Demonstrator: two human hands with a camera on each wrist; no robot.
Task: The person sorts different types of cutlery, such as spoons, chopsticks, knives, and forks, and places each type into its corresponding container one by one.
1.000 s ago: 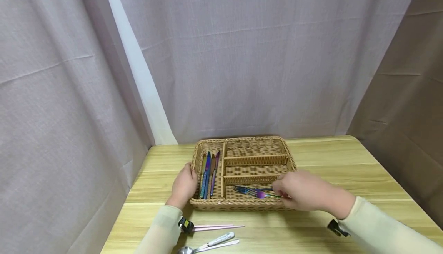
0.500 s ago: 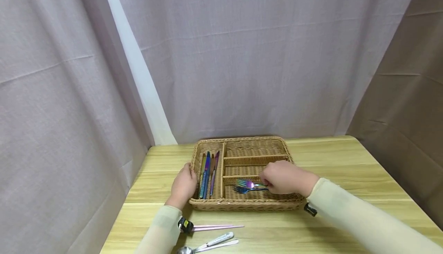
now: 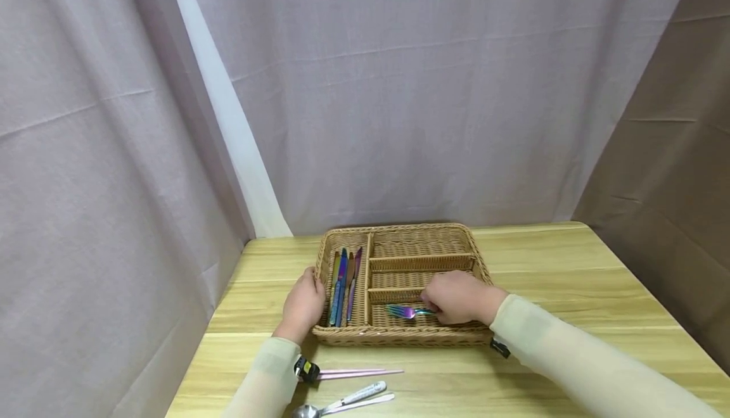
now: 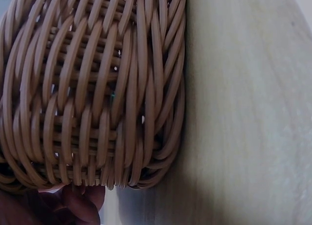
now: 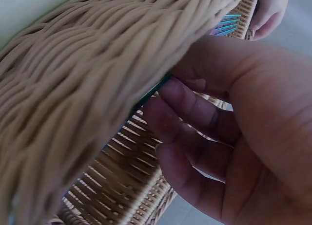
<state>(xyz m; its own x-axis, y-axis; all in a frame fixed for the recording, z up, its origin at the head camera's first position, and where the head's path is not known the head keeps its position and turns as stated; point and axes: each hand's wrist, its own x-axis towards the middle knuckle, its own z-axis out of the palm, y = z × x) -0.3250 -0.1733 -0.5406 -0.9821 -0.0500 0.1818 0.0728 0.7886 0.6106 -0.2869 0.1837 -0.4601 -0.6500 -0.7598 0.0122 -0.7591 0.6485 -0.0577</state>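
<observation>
A woven cutlery basket (image 3: 399,337) with several compartments stands on the table. My left hand (image 3: 302,307) grips its left side; in the left wrist view, the fingers (image 4: 87,203) show low beside the weave. Inside the front right compartment my right hand (image 3: 461,297) pinches a fork (image 3: 403,311) by its handle. The rainbow-coloured tines point left, toward the long divider. In the right wrist view, the thumb and forefinger meet on the dark green handle (image 5: 155,91), and the near basket wall hides part of it. Several coloured knives (image 3: 342,288) lie lengthwise in the left compartment.
On the wooden table (image 3: 542,266) in front of the basket lie pink chopsticks (image 3: 359,373), a spoon (image 3: 308,411) with a patterned handle, and another slim piece of cutlery (image 3: 365,403). Grey curtains (image 3: 399,120) hang behind and at both sides.
My right hand has moved left and farther into the front compartment with the fork. The two forks seen apart earlier now overlap, showing as one. My left hand keeps its place.
</observation>
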